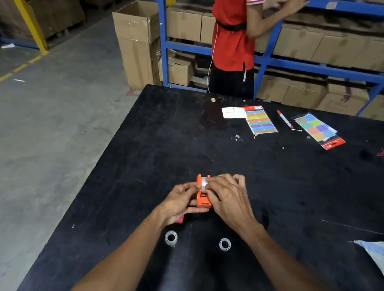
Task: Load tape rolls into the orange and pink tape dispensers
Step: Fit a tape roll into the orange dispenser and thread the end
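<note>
The orange dispenser (203,196), near the table's (281,186) left edge, is clamped in the left hand (182,201) while the right hand (229,199) pinches a roll (203,182) into it, which could seat crooked or slip if the grip shifts.

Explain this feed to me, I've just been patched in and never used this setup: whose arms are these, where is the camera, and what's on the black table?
There is no machine here. The single picture comes from a camera worn on a person's head, looking forward and down, so the two bare arms are that person's own. The left hand and right hand together hold the orange tape dispenser, with a clear tape roll seated in its top. A bit of pink peeks from under the left wrist, probably the second dispenser. Two spare tape rolls lie on the black table. Farther back are sticker packs, a red marker and a white card. Someone in a red shirt stands at the blue shelves.
</note>
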Available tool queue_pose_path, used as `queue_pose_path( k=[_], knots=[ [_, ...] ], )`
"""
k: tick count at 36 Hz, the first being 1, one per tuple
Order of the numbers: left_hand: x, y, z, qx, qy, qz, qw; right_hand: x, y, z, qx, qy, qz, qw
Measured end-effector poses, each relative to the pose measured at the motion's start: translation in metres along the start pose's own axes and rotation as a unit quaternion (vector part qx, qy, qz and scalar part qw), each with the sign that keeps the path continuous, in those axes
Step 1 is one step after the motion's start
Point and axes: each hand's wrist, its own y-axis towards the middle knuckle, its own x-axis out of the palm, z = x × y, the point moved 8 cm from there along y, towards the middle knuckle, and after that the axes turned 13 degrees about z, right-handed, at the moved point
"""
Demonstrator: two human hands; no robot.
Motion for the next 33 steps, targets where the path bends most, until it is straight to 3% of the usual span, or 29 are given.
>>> queue_pose_path(
  k=[7,33],
  knots=[
    [-0.001,-0.003,0.004,-0.005,-0.010,0.004,1.000,-0.011,-0.002,-0.008,-0.017,0.002,0.042,0.999],
    [-0.002,-0.006,0.005,-0.005,0.034,0.015,0.999,0.004,-0.034,-0.024,-0.021,-0.066,0.014,0.998]
  ],
)
